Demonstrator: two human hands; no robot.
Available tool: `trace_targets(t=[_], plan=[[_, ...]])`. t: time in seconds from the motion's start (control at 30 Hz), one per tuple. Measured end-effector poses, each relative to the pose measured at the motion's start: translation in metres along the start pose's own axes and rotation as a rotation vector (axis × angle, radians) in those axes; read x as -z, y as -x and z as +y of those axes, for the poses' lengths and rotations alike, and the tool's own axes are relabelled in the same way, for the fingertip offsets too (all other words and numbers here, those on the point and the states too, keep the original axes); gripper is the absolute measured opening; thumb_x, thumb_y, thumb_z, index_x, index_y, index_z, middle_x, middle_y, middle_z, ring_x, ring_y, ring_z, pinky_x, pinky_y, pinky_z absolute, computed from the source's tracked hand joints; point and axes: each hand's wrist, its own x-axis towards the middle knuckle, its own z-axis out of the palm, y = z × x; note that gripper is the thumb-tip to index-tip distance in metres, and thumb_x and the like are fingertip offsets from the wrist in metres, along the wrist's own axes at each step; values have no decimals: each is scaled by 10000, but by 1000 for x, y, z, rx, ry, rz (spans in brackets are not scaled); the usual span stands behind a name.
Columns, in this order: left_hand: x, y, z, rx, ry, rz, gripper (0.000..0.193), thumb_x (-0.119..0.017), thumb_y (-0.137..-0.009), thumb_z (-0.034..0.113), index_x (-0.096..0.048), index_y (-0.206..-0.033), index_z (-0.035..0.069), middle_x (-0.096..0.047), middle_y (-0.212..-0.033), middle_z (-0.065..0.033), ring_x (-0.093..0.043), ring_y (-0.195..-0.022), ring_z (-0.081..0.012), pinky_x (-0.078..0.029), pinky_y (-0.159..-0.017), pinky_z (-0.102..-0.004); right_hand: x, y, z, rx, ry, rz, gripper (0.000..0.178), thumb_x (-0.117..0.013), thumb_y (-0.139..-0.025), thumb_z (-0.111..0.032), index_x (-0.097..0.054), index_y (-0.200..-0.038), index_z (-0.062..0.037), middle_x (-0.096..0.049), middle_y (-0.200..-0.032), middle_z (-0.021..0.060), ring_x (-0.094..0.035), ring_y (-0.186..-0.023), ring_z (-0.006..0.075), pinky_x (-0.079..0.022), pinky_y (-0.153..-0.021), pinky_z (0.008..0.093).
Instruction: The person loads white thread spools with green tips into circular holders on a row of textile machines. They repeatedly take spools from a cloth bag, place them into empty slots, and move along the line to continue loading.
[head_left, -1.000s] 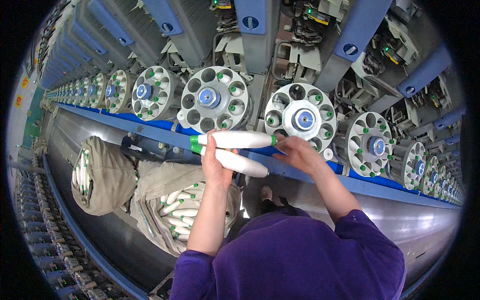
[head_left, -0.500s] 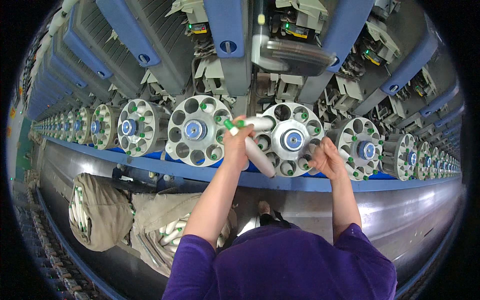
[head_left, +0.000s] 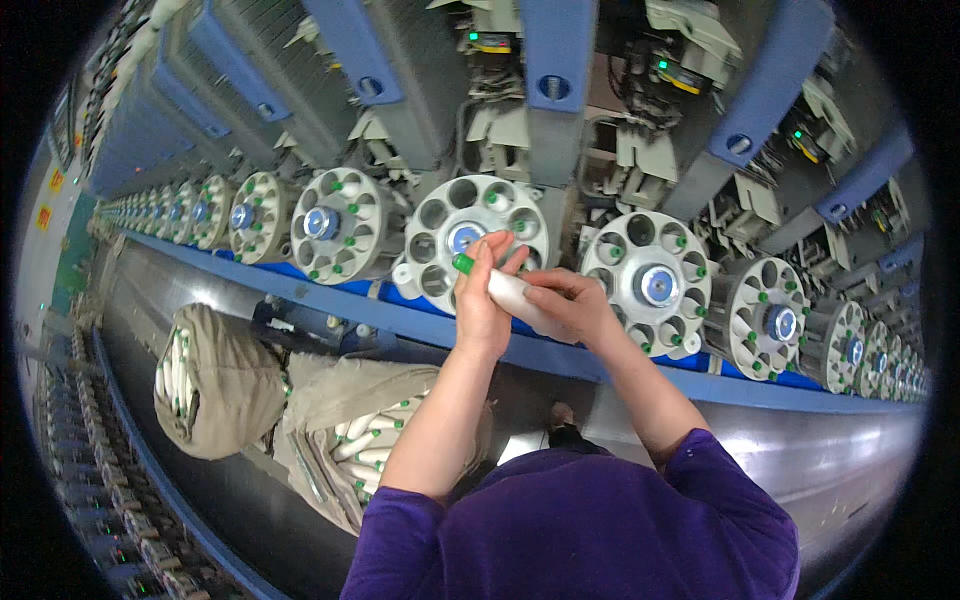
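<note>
Both my hands meet around a white yarn bobbin (head_left: 527, 303) with a green tip, held at a slant. My left hand (head_left: 483, 308) supports its green-tipped end between thumb and palm, some fingers stretched upward. From the right, my right hand (head_left: 572, 303) grips the lower part of the yarn with thumb and fingers. Just behind them is a round bobbin magazine (head_left: 433, 213) with several vacant pockets and a blue hub, partly covered by my hands. The magazine to its right (head_left: 622, 296) carries green-tipped bobbins in most pockets.
More round magazines (head_left: 338, 185) line the blue rail (head_left: 390, 312) on both sides. Behind them rise winding units with blue panels (head_left: 556, 60). At lower left, an open cloth sack (head_left: 335, 385) holds many bobbins, beside another bobbin-filled sack (head_left: 235, 375).
My view has shifted, and my hands have moved left from the fuller magazine to the one with vacant pockets. My right hand, apart before, now grips the bobbin alongside my left.
</note>
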Motion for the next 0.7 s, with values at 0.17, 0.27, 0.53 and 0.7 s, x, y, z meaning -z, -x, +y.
trace_targets(t=[0.17, 0.27, 0.53, 0.7], plan=[[32, 13, 24, -192, -173, 236, 287, -525, -918, 258, -504, -1086, 26, -537, -1123, -105, -545, -1044, -239, -439, -882, -355, -69, -13, 19, -162, -203, -41, 267, -638, -827, -234, -659, -981, -18, -656, -867, 57, -590, -766, 126, -469, -673, 256], [58, 11, 25, -303, -370, 343, 252, -558, -907, 239, -545, -1015, 12, -592, -912, -72, -584, -867, -162, -460, -769, -279, -92, -23, 37, 138, 212, 4, 230, -599, -847, -234, -639, -895, -12, -641, -774, 97, -591, -694, 158, -470, -642, 301], [121, -4, -28, -22, -375, 452, 228, -588, -886, 242, -545, -1005, 52, -553, -930, -37, -511, -834, -120, -434, -727, -261, -78, -31, 46, -265, -88, -402, 247, -517, -908, -286, -576, -848, -54, -578, -787, 0, -527, -724, 84, -443, -651, 251], [155, 35, -34, -22, -268, 552, 375, -513, -890, 426, -502, -1126, 136, -506, -1141, -11, -434, -1042, -160, -314, -916, -406, -55, -78, 1, -46, -174, -409, 236, -597, -857, -307, -597, -842, -72, -589, -747, 13, -550, -636, 83, -467, -591, 228]])
